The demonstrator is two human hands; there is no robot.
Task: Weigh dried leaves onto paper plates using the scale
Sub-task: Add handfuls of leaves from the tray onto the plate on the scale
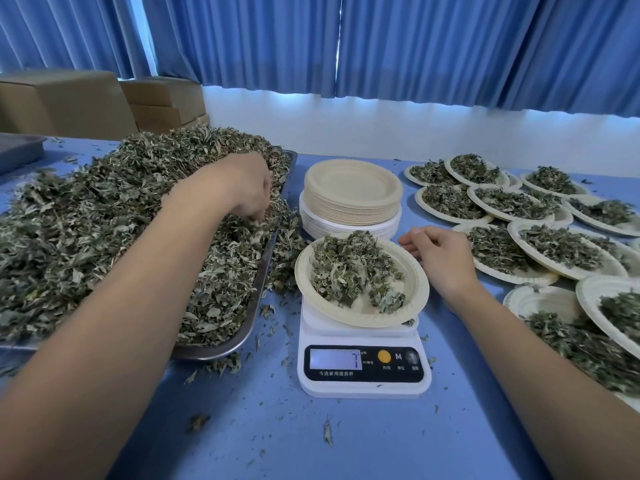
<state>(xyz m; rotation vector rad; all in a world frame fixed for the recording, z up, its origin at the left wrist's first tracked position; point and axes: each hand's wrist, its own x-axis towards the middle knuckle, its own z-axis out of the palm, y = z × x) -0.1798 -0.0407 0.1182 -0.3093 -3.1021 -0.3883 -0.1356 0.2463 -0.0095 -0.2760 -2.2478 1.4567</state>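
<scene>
A white kitchen scale [363, 372] stands on the blue table, its display reading 7. On it sits a paper plate [412, 289] holding a small heap of dried leaves [349, 268]. My left hand [246, 188] reaches into the big pile of dried leaves [104, 230] on a steel tray, fingers curled down and pinching leaves near the tray's right edge. My right hand [440, 254] rests loosely curled just right of the plate on the scale, holding nothing.
A stack of empty paper plates [353, 195] stands behind the scale. Several filled plates [540, 244] cover the table's right side. The steel tray's rim [256, 306] lies left of the scale. Loose leaf bits litter the table; cardboard boxes [69, 102] sit at back left.
</scene>
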